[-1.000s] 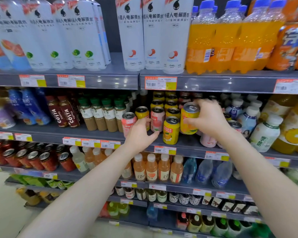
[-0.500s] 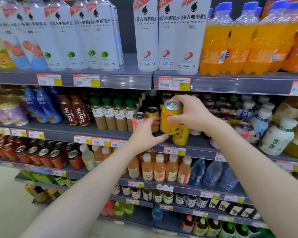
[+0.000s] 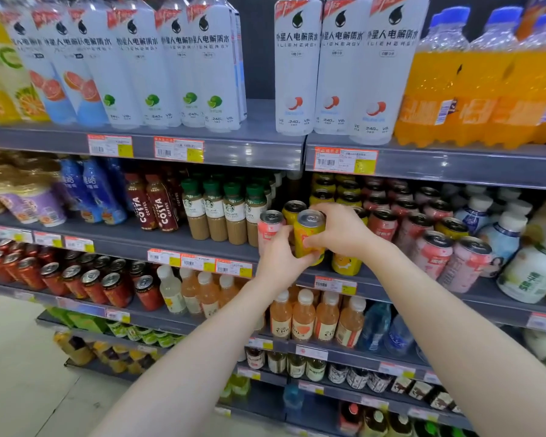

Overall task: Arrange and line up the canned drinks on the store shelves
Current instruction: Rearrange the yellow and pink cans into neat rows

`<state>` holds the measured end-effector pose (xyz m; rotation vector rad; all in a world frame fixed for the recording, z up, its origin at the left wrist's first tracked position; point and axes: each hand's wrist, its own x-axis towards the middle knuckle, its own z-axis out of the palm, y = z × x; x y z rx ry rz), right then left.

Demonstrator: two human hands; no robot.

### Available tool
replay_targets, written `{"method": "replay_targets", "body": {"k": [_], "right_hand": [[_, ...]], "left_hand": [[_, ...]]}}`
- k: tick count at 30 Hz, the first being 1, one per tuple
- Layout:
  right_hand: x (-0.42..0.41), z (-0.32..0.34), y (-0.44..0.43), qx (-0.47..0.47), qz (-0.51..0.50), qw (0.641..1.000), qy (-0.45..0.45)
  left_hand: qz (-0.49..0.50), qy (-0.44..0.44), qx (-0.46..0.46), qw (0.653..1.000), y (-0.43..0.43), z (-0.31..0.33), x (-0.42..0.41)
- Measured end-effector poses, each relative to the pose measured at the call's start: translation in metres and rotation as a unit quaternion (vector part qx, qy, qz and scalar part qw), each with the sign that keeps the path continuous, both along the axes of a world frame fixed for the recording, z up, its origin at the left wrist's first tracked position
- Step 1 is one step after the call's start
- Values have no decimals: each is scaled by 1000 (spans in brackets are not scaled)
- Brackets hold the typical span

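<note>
My right hand grips a yellow can from the right and holds it upright just above the front of the middle shelf. My left hand closes on the same can from below and the left, its thumb across the can's base. A pink can stands right behind my left fingers. Another yellow can stands at the shelf front under my right wrist. More yellow cans line up behind, and pink cans crowd the shelf to the right.
Starbucks bottles and Costa bottles stand left of the cans. Small white bottles sit at the far right. The shelf above carries tall white bottles and orange soda. Red cans fill the lower left shelf.
My right hand has carried the yellow can leftward from the right-hand row to beside the pink can. My left hand has closed onto its lower part.
</note>
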<state>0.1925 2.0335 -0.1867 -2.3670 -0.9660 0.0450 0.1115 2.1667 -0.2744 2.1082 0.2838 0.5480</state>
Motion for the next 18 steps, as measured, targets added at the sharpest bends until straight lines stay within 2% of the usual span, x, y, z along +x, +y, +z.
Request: {"method": "replay_targets", "body": {"k": [7, 18], "right_hand": [[17, -19, -2, -107, -47, 991, -61], [24, -30, -8, -82, -76, 991, -78]], "left_hand": [[32, -7, -15, 999, -15, -16, 13], [32, 49, 9, 998, -14, -22, 25]]}}
